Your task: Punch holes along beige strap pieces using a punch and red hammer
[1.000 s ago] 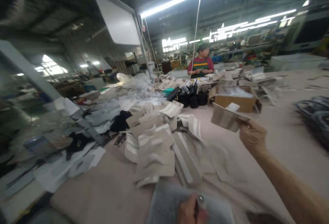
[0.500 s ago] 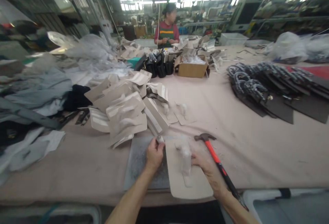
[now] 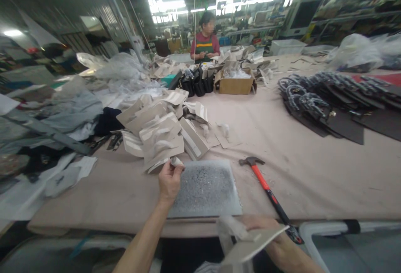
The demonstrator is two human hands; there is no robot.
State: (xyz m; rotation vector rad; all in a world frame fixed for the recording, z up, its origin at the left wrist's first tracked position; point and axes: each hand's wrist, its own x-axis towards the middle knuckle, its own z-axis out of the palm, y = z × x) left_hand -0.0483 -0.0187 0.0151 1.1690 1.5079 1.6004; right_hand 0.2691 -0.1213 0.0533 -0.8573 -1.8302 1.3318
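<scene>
My left hand (image 3: 169, 180) is closed around a small metal tool (image 3: 176, 161), held at the left edge of a pitted grey metal plate (image 3: 206, 188) on the table. My right hand (image 3: 275, 241) is low at the table's front edge, gripping a beige cut piece (image 3: 247, 248) with a strip of white tape on it, lifted off the plate and tilted. A hammer (image 3: 266, 189) with a red and black handle lies just right of the plate.
A heap of beige cut pieces (image 3: 159, 133) lies behind the plate. Dark straps and panels (image 3: 326, 102) cover the right side. A cardboard box (image 3: 235, 84) and black bags (image 3: 196, 85) stand farther back, where another person (image 3: 205, 39) works. Fabric and plastic pile up on the left (image 3: 78, 110).
My right hand brought a beige piece from the far pile to the plate, then lifted it off toward me. My left hand stayed at the plate's left edge with the tool.
</scene>
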